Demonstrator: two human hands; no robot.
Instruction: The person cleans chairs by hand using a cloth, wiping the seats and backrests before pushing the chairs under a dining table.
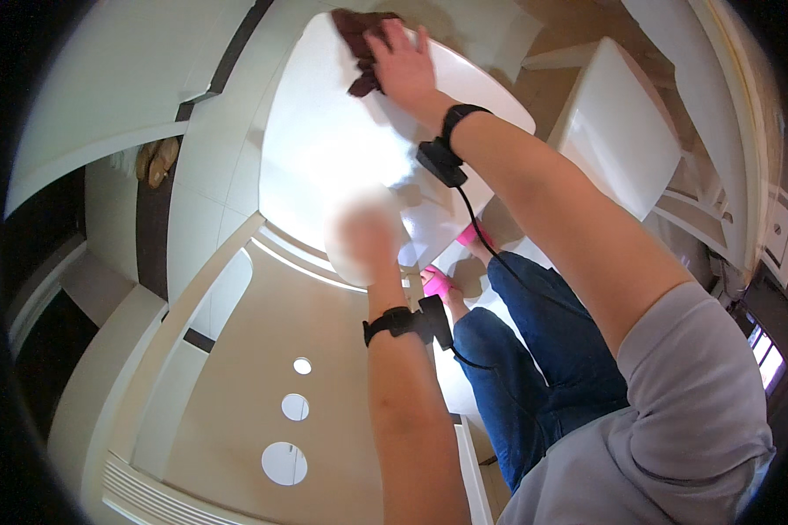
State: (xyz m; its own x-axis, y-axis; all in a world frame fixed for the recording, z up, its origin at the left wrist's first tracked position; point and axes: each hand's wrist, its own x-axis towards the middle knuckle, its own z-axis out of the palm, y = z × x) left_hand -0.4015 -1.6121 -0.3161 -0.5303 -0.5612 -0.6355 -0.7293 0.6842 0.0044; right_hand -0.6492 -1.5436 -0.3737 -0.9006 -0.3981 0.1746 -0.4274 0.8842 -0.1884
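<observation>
My right hand [407, 69] is at the far edge of a glossy white chair seat [295, 131], its fingers spread over a bunched dark brown cloth [361, 39] that it presses to the surface. Part of the cloth hangs out to the left of the fingers. My left hand [368, 236] is at the near edge of the same seat, beside the top of a beige panel with round holes [236, 420]. A blur covers this hand, so its fingers and anything in them cannot be made out. Each wrist wears a black strap with a small cabled device.
A second white chair [620, 125] stands at the right, beside a pale curved furniture edge [729, 131]. My feet in pink slippers [437, 282] are on the floor beside the seat. Brown footwear [157, 161] lies in a recess at the left, near a white cabinet [125, 65].
</observation>
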